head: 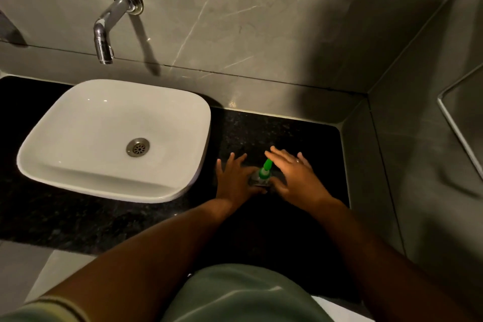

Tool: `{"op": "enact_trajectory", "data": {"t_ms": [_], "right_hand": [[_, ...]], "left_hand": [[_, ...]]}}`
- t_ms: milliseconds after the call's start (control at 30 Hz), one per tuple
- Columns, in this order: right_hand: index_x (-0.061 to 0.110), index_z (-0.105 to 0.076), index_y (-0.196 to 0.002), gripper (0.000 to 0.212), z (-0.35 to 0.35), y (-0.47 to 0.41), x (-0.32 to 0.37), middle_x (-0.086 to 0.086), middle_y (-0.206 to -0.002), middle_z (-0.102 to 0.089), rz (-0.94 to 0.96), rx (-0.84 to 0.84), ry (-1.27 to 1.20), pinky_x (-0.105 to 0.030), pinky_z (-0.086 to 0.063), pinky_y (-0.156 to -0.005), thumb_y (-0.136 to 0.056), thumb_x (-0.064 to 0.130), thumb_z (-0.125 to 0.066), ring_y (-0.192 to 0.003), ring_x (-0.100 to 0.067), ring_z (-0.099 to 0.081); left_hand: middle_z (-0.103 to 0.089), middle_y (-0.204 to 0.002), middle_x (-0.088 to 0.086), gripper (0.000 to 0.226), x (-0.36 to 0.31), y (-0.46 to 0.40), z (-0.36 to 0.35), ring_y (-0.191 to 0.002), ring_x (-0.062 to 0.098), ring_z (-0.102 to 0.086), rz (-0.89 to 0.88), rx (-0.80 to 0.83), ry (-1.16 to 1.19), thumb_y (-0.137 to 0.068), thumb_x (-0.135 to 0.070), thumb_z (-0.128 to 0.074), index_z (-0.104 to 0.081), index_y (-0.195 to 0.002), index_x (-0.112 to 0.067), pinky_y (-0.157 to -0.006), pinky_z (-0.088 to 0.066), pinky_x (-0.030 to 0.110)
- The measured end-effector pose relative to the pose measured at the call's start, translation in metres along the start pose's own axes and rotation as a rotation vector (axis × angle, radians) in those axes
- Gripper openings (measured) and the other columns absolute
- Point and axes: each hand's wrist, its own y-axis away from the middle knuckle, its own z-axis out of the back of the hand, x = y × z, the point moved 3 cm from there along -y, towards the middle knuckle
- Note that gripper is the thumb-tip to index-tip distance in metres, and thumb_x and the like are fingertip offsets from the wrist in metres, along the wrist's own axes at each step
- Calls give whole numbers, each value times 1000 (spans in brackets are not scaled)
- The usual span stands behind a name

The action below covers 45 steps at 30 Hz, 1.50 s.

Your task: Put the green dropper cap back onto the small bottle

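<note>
Green marks the cap (266,167), which already sits on top of the bottle (259,180), its bulb pointing up and tilted a little toward the wall. The bottle stands on the dark counter (300,133), just right of the white sink (115,138) and between the two hands. The left hand (234,180) lies at the bottle's left side with fingers spread flat; it touches or nearly touches the bottle but does not wrap it. The right hand (294,174) is open too, fingers stretched out past the cap, thumb low beside the bottle's base; neither hand grips anything. So the main step looks done: the cap is on the neck and both hands are loose around it. Whether the collar is screwed fully tight cannot be told from here, since the joint is small and dim. If anything is left, it is likely a last twist to seat the cap, with the left hand steadying the bottle, and then drawing both hands clear without knocking it over.
</note>
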Motion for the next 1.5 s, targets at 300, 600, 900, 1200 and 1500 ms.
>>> {"op": "enact_trajectory", "data": {"t_ms": [300, 600, 900, 1200, 1500], "right_hand": [[26, -64, -109, 31, 41, -26, 32, -3, -119, -60, 72, 161, 440, -42, -49, -87, -84, 43, -56, -108, -28, -58], [0, -71, -80, 25, 26, -11, 37, -17, -76, -74, -658, 26, -497, -21, -53, -48, -74, 23, -80, -55, -18, -66], [0, -69, -84, 23, 22, -5, 40, -12, -74, -73, -746, -39, -671, -7, -33, -30, -79, 21, -75, -45, -6, -61], [3, -70, -81, 19, 19, -6, 38, -5, -65, -70, -764, -39, -683, -6, -34, -30, -79, 22, -75, -36, 0, -58], [6, -70, -80, 30, 18, -6, 34, -8, -69, -74, -731, 13, -632, -12, -43, -36, -77, 35, -75, -43, -4, -64]], "left_hand": [[-24, -158, 6, 65, 5, 0, -8, -146, 29, -6, -6, -15, 50, -62, -65, -75, -64, -119, -36, -114, 3, 53], [-30, -155, 7, 60, 8, -3, -9, -145, 29, -9, -46, -12, 25, -60, -70, -72, -62, -115, -47, -112, 3, 59], [-27, -157, 7, 60, 5, -7, -1, -146, 30, -4, -43, 66, 60, -63, -64, -73, -60, -119, -47, -109, 10, 62], [-32, -155, 6, 65, 3, -6, -5, -145, 31, -8, -38, 107, 44, -67, -61, -73, -56, -127, -42, -108, 7, 65], [-35, -153, 6, 72, 3, -2, -2, -144, 32, -15, -46, 106, 24, -67, -66, -70, -50, -132, -40, -109, 4, 64]]}}
